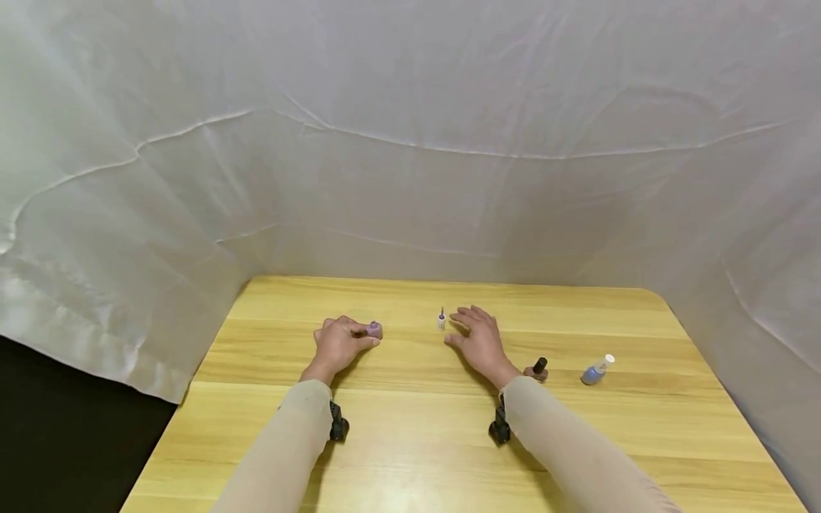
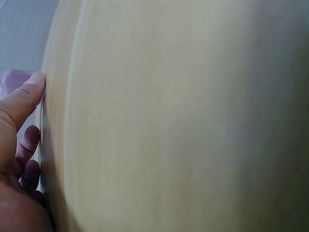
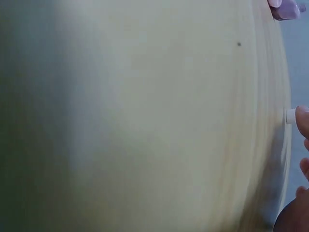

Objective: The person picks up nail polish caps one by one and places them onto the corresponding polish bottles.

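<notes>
To the left of the white brush cap (image 1: 441, 320), the left hand (image 1: 337, 345) extends over the wood-grain tabletop (image 1: 410, 442). Its thumb and forefinger are closed on the purple nail polish bottle (image 1: 375, 330), gripping it by the side. The bottle is on the same side of the brush cap, well apart from it, and its bare neck points up.

The brush cap itself stands on its white end, with the purple-coated brush pointing upward. Immediately right of the cap is the right hand (image 1: 479, 343). Its fingers are spread and slightly bent, with a clear gap between thumb and fingers; they hold nothing, and in the head view the fingertips are just beside the cap without contact.

Farther right of the cap, and nearer the person, a brown nail polish bottle with a black cap (image 1: 539, 368) is positioned beside the right wrist. Farthest right of the brush cap is a blue nail polish bottle with a white cap (image 1: 596, 371).
</notes>
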{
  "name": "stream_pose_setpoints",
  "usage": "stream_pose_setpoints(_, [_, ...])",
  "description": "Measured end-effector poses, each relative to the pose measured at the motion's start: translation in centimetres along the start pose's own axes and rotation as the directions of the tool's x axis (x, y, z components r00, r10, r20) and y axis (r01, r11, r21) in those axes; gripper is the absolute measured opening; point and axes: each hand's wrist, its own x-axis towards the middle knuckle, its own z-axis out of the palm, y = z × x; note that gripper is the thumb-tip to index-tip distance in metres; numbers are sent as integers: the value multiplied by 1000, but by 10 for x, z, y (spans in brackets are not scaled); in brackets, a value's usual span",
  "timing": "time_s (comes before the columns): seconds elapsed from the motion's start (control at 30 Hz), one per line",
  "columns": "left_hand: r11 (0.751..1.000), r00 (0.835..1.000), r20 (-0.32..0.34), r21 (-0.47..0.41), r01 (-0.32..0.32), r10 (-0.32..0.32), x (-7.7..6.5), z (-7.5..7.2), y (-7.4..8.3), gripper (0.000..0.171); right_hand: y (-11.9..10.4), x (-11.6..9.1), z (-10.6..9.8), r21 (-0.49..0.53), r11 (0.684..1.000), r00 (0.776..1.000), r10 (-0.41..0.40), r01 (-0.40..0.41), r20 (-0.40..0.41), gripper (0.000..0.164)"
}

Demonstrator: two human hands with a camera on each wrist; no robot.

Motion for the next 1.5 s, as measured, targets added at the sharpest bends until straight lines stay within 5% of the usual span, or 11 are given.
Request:
stream_pose_setpoints(0.57, [1000,1000,17,-14,21,-21,-7,2,0,36,-6,9,17,80,989,992,124,-122,-20,38])
stream_pose_setpoints(1.0, [1000,1000,14,-25,-5,6,-5,4,0,40,-3,10,22,17,994,991,110,-109,-76,31])
stream_pose_setpoints(1.5, [997,1000,20,-80,-13,15,-8,-1,4,35,-9,-5,27,63,994,992,92,-87,-86,16])
